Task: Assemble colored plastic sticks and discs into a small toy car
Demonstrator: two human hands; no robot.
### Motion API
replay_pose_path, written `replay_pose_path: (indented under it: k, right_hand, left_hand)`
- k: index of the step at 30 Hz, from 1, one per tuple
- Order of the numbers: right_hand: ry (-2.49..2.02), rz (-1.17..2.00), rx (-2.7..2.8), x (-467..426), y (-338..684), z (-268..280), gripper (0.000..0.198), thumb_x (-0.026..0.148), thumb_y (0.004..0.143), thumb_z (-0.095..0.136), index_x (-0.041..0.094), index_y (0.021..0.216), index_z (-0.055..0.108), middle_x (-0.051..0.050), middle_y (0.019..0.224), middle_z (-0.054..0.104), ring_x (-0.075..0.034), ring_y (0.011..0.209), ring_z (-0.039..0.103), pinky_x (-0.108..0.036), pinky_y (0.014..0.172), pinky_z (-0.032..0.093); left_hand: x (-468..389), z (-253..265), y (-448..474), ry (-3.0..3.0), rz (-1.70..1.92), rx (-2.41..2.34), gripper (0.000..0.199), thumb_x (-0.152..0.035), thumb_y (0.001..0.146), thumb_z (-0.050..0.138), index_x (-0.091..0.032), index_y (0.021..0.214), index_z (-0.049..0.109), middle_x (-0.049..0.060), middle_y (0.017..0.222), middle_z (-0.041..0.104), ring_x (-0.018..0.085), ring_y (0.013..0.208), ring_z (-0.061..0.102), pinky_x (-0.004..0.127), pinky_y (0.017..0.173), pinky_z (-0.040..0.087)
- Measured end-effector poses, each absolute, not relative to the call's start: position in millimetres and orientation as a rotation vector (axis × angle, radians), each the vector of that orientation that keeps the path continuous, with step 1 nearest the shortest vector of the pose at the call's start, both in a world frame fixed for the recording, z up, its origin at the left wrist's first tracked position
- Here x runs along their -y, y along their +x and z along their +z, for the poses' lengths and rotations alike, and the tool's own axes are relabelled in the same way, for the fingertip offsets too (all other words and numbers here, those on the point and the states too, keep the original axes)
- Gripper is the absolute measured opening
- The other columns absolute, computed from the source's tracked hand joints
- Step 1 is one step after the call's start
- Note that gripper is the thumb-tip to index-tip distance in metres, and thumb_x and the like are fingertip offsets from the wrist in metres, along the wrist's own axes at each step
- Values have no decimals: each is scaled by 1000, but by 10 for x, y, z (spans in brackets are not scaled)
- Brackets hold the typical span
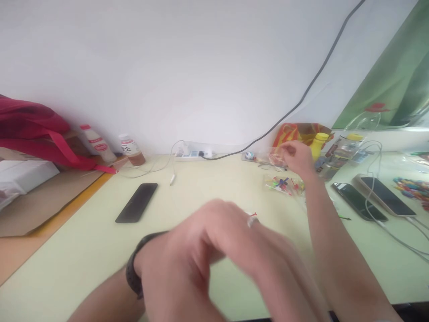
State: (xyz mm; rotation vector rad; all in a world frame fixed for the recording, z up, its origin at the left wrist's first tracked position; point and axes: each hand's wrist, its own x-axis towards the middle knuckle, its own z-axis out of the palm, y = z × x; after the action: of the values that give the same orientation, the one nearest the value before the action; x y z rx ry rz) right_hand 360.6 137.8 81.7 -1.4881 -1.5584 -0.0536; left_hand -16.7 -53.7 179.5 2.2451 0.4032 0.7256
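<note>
My left hand [231, 250] fills the near foreground, blurred, with a ring and a dark wristband [134, 270]. Its fingers curve down toward the lower edge, and their tips are out of sight. Farther back on the right, my right hand [297, 157] has its fingers curled together in a pinch beside a crumpled clear plastic bag [276, 158]. What it pinches, if anything, I cannot make out. Just below that hand lies a clear packet of small colourful plastic pieces [284, 184]. A small red piece [252, 214] shows behind my left hand.
A black phone [136, 202] lies left; two more phones [360, 201] [385, 194] with cables lie right. Bottles [131, 150] [98, 143] and a power strip [191, 154] stand along the wall. Colourful pieces [412, 188] lie far right, a yellow-capped bottle [318, 145] behind my right hand.
</note>
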Motion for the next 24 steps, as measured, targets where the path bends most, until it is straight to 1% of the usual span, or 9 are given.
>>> replay_pose_path:
  k: [2,4,7,9,11,14,17,21,24]
  right_hand:
    - [-1415,105,1597,-1230,3481,1018,30,24,87,63,20,115,70,-10,103,74,-26,89,70,-43,82,58]
    - [-1282,365,1737,-1061,3289,1215,43,29,86,69,22,128,64,-8,99,73,-25,90,71,-40,82,59]
    - [-1082,747,1989,-823,2920,1453,46,37,88,73,24,132,63,-6,100,74,-25,99,71,-42,91,58]
    - [-969,872,2061,-710,2684,1548,48,39,89,74,26,133,62,-6,103,75,-25,100,71,-43,92,58]
    - [-897,922,2082,-647,2511,1588,46,40,91,73,25,133,63,-6,102,74,-24,98,70,-42,90,58]
    - [-942,831,2029,-631,2419,1577,45,43,92,72,26,132,64,-6,105,73,-23,98,70,-40,89,58]
    - [-1053,758,1964,-672,2478,1535,48,49,89,75,26,130,65,-7,110,72,-24,100,69,-41,88,58]
    - [-1077,856,1888,-738,2571,1501,45,50,85,80,24,120,71,-6,99,74,-23,95,71,-40,86,58]
    - [-1051,899,1848,-752,2560,1495,39,49,84,81,22,112,75,-6,94,77,-22,90,72,-40,85,58]
  left_hand:
    - [403,1963,-144,2230,789,-473,27,-63,87,66,-48,106,79,0,90,79,32,100,75,48,77,64]
    - [221,2024,-97,2276,929,-624,32,-57,94,64,-34,113,78,2,106,79,30,108,73,46,91,62]
    - [-98,1908,-27,2391,1072,-840,36,-51,96,66,-28,123,72,4,125,75,29,119,67,46,104,53]
    - [-301,1762,-4,2436,987,-850,40,-53,93,70,-29,124,71,4,127,74,28,118,67,43,102,53]
    - [-476,1624,-1,2430,866,-807,40,-53,91,73,-27,121,72,4,120,76,25,110,70,39,94,55]
    - [-686,1485,-23,2346,809,-831,28,-49,96,67,-23,101,77,3,98,79,20,87,72,33,78,55]
    - [-839,1414,-76,2206,940,-905,28,-47,95,68,-20,92,76,5,90,78,19,82,71,31,72,53]
    - [-935,1391,-162,2006,1048,-953,33,-50,90,74,-18,92,71,7,92,76,20,84,72,30,71,55]
    - [-937,1412,-183,2008,1025,-905,37,-48,86,79,-20,107,71,9,107,76,20,90,72,30,75,56]
